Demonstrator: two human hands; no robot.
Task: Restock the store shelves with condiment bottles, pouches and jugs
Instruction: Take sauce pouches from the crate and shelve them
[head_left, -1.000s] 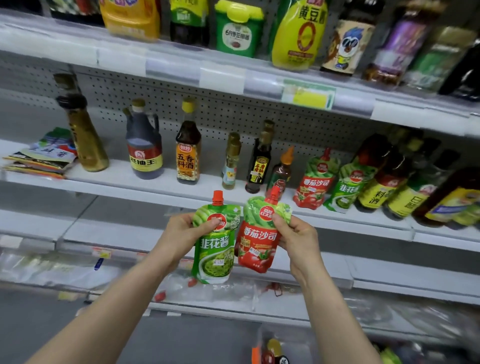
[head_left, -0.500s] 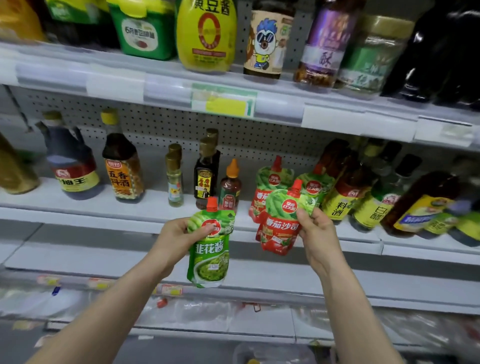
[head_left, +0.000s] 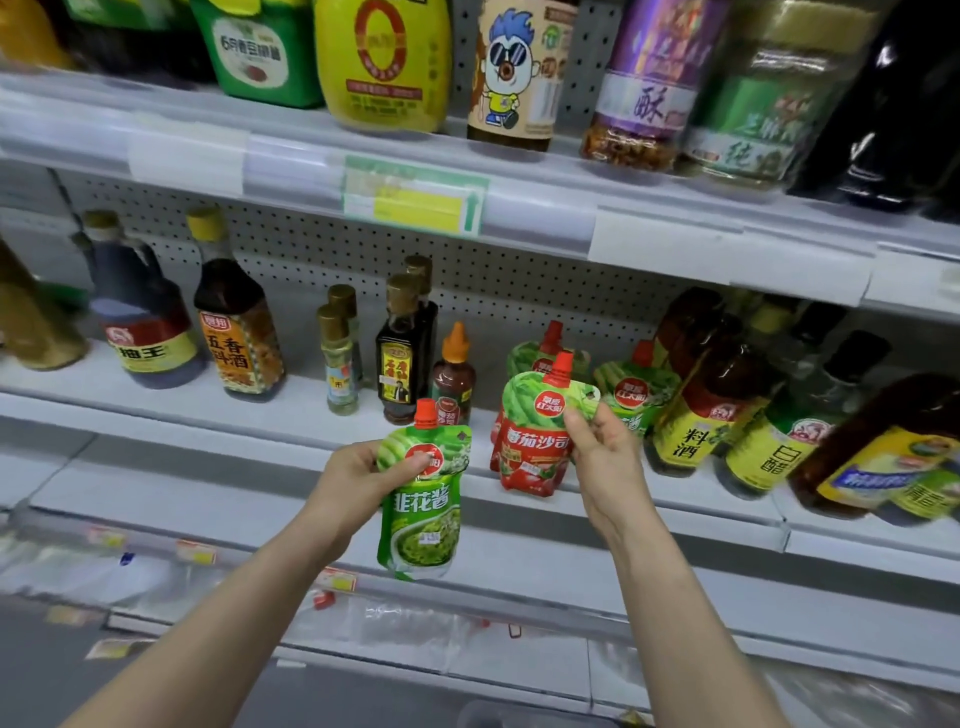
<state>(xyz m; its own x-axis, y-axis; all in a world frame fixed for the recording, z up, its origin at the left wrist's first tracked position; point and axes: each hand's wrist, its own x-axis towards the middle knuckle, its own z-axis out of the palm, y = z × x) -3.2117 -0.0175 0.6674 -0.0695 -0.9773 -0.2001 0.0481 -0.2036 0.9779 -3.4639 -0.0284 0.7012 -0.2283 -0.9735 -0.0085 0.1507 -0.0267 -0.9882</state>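
Observation:
My left hand (head_left: 358, 480) grips a green spouted pouch (head_left: 423, 514) by its upper part, in front of the middle shelf's front edge. My right hand (head_left: 605, 457) pinches the top corner of a red tomato-sauce pouch (head_left: 535, 441), holding it upright at the front of the middle shelf (head_left: 260, 415). Right behind it stand two more pouches, a red one (head_left: 540, 348) and a green one (head_left: 636, 387). Both held pouches have red caps.
Dark sauce bottles (head_left: 234, 327) and small bottles (head_left: 405, 343) stand left of the pouches. Tilted vinegar and cooking-wine bottles (head_left: 727, 405) crowd the right. The upper shelf (head_left: 519, 202) carries jars and jugs overhead. Bare shelf boards lie below.
My right hand has carried the red pouch forward and right onto the shelf's front, near the standing pouches. The left hand with the green pouch has stayed roughly in place. My view came closer.

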